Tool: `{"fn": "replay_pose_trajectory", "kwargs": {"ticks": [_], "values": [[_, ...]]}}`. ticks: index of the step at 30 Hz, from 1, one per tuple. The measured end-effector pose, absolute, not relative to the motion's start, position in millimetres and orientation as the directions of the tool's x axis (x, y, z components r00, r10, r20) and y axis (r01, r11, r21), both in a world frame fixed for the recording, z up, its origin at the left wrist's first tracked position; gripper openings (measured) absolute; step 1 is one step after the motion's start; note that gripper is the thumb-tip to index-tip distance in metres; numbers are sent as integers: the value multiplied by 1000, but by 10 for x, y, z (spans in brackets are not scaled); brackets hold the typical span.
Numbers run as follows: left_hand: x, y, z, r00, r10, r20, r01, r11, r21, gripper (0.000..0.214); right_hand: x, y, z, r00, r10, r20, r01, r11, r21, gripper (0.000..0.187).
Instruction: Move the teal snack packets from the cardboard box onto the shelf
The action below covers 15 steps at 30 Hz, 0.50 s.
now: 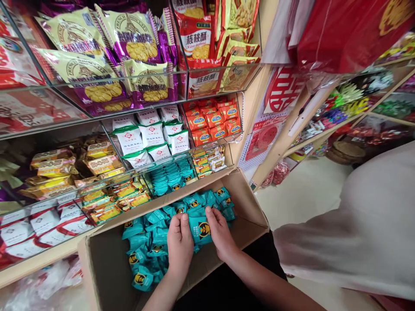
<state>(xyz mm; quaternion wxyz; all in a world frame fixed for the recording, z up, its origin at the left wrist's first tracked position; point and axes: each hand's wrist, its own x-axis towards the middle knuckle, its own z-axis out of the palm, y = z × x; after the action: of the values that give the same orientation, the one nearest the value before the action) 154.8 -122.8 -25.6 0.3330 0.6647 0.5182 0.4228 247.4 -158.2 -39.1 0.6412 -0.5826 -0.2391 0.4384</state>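
Over an open cardboard box (223, 268), both my hands pinch one teal snack packet (201, 230) that bears a black and yellow emblem. My left hand (180, 244) grips its left edge, thumb on top. At the packet's right edge, my right hand (221, 233) is closed on it in the same way. Beneath and around my hands lie many more teal packets (142, 276), loosely heaped in the box. Just behind the box, a shelf compartment holds a stack of matching teal packets (168, 172).
Shelves with clear plastic fronts hold purple biscuit packs (139, 47), white-and-green packets (152, 134) and orange packets (210, 121). At the right, a person in light grey clothing (356, 224) stands close by. Red bags (350, 34) hang at upper right.
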Motion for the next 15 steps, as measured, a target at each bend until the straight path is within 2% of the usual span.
{"fn": "replay_pose_trajectory", "kwargs": {"ticks": [7,11,15], "values": [[1530,-1248,-320,150,963,224,420,-267,867,24,2508,-1607,-366,519,853,-62,-4,-70,-998,34],[1503,-1211,-332,209,962,178,436,-254,863,21,2528,-1600,-395,529,848,-13,85,-68,-994,35],[1534,-1237,-323,191,970,149,413,-217,885,22,2508,-1571,-475,586,810,22,159,-88,-983,36]]}}
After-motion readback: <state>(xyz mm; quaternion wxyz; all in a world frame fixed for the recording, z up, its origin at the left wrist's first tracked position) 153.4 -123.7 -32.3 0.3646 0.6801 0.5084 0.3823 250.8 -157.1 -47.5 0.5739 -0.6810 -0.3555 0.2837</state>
